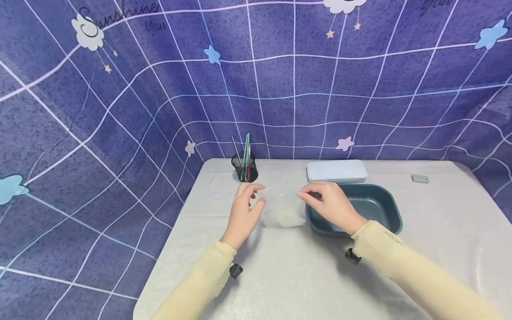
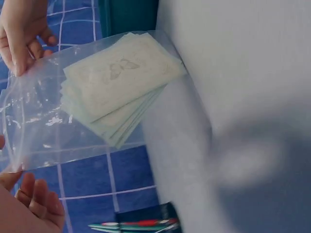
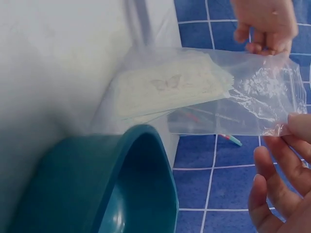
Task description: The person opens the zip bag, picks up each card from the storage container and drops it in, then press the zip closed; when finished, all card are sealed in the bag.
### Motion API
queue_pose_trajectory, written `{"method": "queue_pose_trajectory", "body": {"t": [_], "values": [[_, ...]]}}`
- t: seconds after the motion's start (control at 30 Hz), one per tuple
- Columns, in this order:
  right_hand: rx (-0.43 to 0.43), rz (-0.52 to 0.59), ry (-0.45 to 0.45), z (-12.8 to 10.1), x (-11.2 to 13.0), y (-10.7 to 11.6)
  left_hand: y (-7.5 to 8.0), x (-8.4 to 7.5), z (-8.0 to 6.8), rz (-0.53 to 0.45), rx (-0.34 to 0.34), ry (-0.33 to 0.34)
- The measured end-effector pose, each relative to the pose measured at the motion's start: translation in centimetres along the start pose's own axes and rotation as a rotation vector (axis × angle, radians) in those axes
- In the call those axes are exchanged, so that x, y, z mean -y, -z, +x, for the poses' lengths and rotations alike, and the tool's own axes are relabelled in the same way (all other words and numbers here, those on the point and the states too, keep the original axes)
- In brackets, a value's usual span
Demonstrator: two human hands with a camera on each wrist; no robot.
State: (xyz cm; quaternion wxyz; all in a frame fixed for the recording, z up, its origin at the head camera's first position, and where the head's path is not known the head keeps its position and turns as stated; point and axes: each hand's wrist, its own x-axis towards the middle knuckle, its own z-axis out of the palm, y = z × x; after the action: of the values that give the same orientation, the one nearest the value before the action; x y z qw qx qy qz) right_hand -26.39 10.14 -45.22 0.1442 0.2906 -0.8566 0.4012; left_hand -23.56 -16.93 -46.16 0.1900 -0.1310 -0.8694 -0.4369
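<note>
A clear plastic zip bag [image 1: 276, 202] stands upright over the table between my two hands. Inside, low in the bag, lies a fanned stack of pale cards [image 2: 121, 77], the front one printed with a butterfly. My left hand [image 1: 245, 214] pinches the bag's upper left corner. At the upper right corner, my right hand [image 1: 335, 205] pinches the film between thumb and index finger, its other fingers loosely bent in the right wrist view. The zip strip [image 3: 297, 90] runs along the top between both hands.
Right of the bag is a dark teal basin [image 1: 394, 213], partly under my right hand. A light blue case [image 1: 337, 170] lies behind it. A black mesh cup [image 1: 249, 172] with pens stands at the back left, and a small grey block [image 1: 420, 178] lies far right.
</note>
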Motion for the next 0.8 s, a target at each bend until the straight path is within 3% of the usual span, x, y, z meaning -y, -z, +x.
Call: {"method": "queue_pose_trajectory", "body": {"t": [0.13,0.23,0.47,0.8], "values": [[-0.014,0.048,-0.043,0.0,0.0,-0.1,-0.4,0.8,0.4,-0.183,-0.003,0.050],[-0.021,0.068,-0.067,-0.1,0.0,-0.1,-0.5,1.4,0.8,-0.268,-0.011,0.064],[-0.020,0.104,-0.123,-0.3,-0.4,0.0,-0.3,1.9,1.3,-0.299,-0.004,0.041],[-0.004,0.086,-0.143,0.0,-1.3,0.6,-0.4,2.3,1.3,-0.250,-0.006,-0.009]]}}
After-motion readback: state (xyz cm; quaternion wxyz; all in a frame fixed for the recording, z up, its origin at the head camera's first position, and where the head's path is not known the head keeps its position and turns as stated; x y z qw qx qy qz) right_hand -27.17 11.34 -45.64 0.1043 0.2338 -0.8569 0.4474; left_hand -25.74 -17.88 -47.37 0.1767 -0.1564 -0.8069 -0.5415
